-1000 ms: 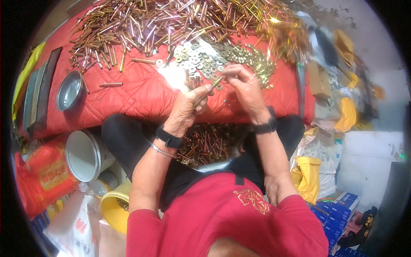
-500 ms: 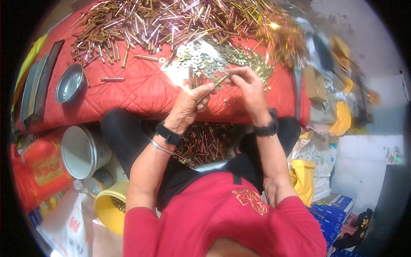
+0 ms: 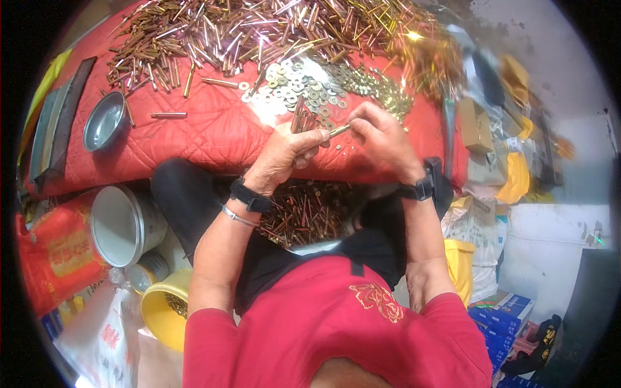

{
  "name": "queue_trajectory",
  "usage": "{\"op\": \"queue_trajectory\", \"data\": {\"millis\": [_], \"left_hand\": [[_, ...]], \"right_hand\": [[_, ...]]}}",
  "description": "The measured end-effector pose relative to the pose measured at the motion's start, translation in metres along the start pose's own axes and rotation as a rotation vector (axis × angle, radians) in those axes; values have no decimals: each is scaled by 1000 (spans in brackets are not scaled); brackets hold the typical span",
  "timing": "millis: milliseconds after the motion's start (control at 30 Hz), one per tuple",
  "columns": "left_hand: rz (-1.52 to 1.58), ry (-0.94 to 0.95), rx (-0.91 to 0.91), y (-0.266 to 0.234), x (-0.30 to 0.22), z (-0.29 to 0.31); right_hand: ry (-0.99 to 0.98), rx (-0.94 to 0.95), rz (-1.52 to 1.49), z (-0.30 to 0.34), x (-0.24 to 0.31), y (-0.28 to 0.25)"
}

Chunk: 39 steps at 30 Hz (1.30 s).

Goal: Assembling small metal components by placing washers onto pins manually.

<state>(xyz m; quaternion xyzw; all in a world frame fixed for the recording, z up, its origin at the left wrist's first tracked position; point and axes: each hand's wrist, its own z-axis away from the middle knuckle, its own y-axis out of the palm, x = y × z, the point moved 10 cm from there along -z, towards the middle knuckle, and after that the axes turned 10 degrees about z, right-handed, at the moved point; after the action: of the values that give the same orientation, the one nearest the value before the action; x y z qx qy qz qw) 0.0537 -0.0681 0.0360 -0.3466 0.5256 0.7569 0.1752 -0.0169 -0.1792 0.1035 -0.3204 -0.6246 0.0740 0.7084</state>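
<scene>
My left hand (image 3: 291,150) is closed round a bundle of slim coppery metal bolts (image 3: 301,121), which stick up behind its thumb. Between its thumb and finger lies one brass-coloured bolt (image 3: 339,130), pointing right and slightly up. At that bolt's far end my right hand (image 3: 381,137) is pinched, thumb against fingertips; whatever small piece it may hold is hidden. Just beyond both hands, flat round washers (image 3: 294,77) lie in a loose pile. To their right spreads a heap of small brassy nuts (image 3: 381,90).
A large heap of bolts (image 3: 213,32) covers the back of the red quilted cloth (image 3: 155,152). A grey metal bowl (image 3: 105,123) sits at left. More bolts (image 3: 307,216) lie below, between my legs. Lower left stand a white bucket (image 3: 119,226) and a yellow bucket (image 3: 158,310).
My right hand has drawn a little to the right, its forearm swinging outward. The bolt in my left hand has tipped flatter, and the bundle leans more to the right.
</scene>
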Motion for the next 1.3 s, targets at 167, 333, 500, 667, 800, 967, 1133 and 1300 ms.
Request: {"op": "queue_trajectory", "data": {"millis": [167,333,500,667,800,967,1133,1300], "left_hand": [[-167,38,18,1,-4,1],[328,-260,161,8,31,-1],[102,-135,43,2,18,-2],[-227,73,-41,-2,2,-2],[111,-119,69,8,20,0],[296,-233,143,12,35,-1],[148,-135,46,3,25,-4],[52,-79,21,-1,18,-5]], "right_hand": [[-131,71,337,1,17,1],[-245,-105,116,7,23,-4],[-159,-32,130,3,8,2],[-88,6,250,3,-3,4],[-111,-3,164,7,4,2],[-232,-53,34,8,10,-1],[-227,5,-271,2,4,4],[-26,-58,-201,3,-12,5]]}}
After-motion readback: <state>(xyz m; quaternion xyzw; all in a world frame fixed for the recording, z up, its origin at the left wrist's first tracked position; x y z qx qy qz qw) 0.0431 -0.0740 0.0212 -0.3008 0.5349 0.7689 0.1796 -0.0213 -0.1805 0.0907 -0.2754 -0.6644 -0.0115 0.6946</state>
